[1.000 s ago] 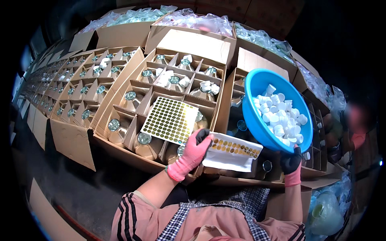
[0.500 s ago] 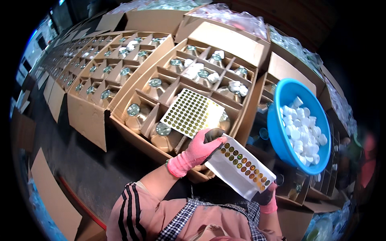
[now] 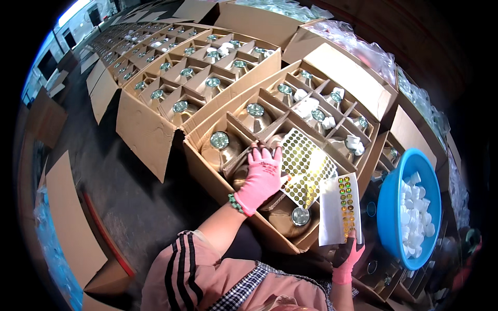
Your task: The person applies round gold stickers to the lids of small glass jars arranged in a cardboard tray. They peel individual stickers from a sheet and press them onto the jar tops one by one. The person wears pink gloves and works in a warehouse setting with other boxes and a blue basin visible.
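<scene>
My right hand [image 3: 349,254], in a pink glove with dark fingertips, pinches the lower end of a narrow white sticker sheet [image 3: 332,215] with rows of shiny round gold-green stickers. My left hand [image 3: 262,176], gloved alike, reaches over the near-left part of a divided cardboard box [image 3: 207,179], fingers stretched and slightly apart. Its thumb is beside a larger sheet of round dark-gold stickers [image 3: 306,168] lying across the dividers. Whatever is under the left palm is hidden. Clear glass bottles [image 3: 220,141] stand in the box's compartments, and white caps [image 3: 309,106] lie among some of them.
A blue basin [image 3: 386,207] of white caps [image 3: 414,217] stands at the right, tilted. More boxes of bottles [image 3: 212,83] run back to the far left beside dark floor [image 3: 129,202]. Open flaps [image 3: 145,132] stick out. Plastic-wrapped goods [image 3: 358,49] lie behind.
My left hand has let go of the narrow sticker sheet and moved left over the box. The right hand now holds that sheet alone, turned more upright. The whole view has shifted.
</scene>
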Action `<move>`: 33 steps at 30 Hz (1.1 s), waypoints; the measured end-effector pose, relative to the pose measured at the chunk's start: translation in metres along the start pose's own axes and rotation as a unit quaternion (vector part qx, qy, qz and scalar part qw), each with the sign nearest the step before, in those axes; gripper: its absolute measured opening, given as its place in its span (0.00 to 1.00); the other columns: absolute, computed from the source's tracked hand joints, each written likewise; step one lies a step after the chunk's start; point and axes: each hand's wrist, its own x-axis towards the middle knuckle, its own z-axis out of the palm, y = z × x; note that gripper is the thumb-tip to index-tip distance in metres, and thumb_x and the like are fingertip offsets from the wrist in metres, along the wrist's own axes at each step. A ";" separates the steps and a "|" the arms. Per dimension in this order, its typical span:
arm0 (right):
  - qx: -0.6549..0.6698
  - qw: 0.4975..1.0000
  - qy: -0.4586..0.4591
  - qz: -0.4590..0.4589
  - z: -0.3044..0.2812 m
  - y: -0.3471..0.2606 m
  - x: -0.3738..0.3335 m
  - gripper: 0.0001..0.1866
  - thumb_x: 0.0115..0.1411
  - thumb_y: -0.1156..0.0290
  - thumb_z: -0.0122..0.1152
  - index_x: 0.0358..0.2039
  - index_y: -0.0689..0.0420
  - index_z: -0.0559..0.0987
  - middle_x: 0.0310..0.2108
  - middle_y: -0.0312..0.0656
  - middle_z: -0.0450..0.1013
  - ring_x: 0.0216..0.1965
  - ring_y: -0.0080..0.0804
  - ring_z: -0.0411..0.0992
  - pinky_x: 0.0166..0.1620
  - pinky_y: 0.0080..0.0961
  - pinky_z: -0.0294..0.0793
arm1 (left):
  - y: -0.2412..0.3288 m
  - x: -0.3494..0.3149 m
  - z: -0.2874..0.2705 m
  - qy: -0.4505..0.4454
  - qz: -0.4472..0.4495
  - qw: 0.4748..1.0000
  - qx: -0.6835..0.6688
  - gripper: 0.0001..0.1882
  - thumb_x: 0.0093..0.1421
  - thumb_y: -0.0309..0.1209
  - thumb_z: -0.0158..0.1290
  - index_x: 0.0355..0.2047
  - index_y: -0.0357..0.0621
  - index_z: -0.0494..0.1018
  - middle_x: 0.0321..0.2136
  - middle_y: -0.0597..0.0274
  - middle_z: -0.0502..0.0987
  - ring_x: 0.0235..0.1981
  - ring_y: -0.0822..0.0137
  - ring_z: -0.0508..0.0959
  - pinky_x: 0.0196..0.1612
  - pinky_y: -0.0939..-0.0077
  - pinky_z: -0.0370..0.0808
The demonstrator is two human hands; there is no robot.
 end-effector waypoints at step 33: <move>-0.091 0.991 0.093 0.022 0.000 0.045 -0.014 0.20 0.55 0.72 0.54 0.47 0.62 0.62 0.39 0.41 0.67 0.39 0.27 0.65 0.45 0.24 0.65 | -0.268 0.048 -0.002 0.017 -0.159 0.983 0.092 0.38 0.55 0.44 0.47 0.61 0.50 0.41 0.59 0.39 0.42 0.58 0.39 0.47 0.56 0.47 0.48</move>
